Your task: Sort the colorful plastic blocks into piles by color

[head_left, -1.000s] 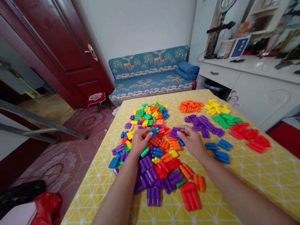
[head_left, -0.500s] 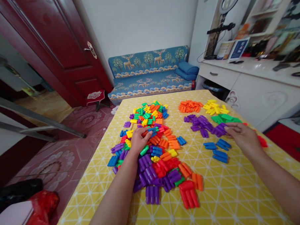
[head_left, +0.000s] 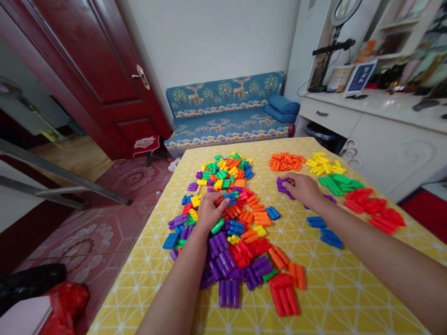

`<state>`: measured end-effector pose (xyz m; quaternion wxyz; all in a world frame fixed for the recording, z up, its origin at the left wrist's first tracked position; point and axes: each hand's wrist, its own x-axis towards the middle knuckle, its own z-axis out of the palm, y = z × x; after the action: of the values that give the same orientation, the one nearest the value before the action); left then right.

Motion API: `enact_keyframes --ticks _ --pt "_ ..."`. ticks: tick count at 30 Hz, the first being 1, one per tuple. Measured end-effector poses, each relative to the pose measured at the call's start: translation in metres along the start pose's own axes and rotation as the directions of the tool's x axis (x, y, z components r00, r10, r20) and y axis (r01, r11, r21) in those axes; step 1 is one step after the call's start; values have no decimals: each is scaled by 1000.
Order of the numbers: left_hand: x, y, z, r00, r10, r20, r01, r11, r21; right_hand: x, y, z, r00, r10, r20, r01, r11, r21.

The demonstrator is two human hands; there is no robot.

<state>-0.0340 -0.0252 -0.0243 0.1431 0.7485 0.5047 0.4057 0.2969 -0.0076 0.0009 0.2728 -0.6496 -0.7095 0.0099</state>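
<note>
A mixed pile of coloured plastic blocks point(head_left: 233, 226) lies on the yellow patterned tablecloth point(head_left: 340, 300). My left hand point(head_left: 209, 210) rests on this pile, thumb and fingers curled around a red block point(head_left: 220, 200). My right hand point(head_left: 302, 188) lies palm down over the purple block pile point(head_left: 282, 185), its fingertips touching the leftmost purple pieces. Sorted heaps sit around it: orange blocks point(head_left: 285, 161), yellow blocks point(head_left: 324, 164), green blocks point(head_left: 339, 183), red blocks point(head_left: 375, 209) and blue blocks point(head_left: 324, 230).
A blue patterned sofa point(head_left: 228, 113) stands beyond the table's far edge. To the left are a dark red door point(head_left: 93, 74) and a tiled floor. A white cabinet point(head_left: 385, 140) runs along the right. Red and black bags point(head_left: 47, 303) lie at the lower left.
My right hand took a purple block from the mixed pile, carried it right to the purple heap, then moved to that heap's left end. My left hand stayed on the mixed pile.
</note>
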Motion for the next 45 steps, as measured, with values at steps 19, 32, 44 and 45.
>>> enact_keyframes --ticks 19,32,44,45 --pt "0 -2 1 1000 9 -7 -9 1000 11 -32 -104 47 922 -378 88 343 900 269" --pt "0 0 0 1000 13 -10 -13 1000 5 -37 -115 42 956 -290 49 279 946 165" --pt "0 -5 3 1000 11 -7 -11 1000 21 -69 -63 -2 993 -9 118 -32 940 340" --pt "0 -5 3 1000 12 -9 -11 1000 22 -70 -59 -5 993 0 122 -41 941 335"
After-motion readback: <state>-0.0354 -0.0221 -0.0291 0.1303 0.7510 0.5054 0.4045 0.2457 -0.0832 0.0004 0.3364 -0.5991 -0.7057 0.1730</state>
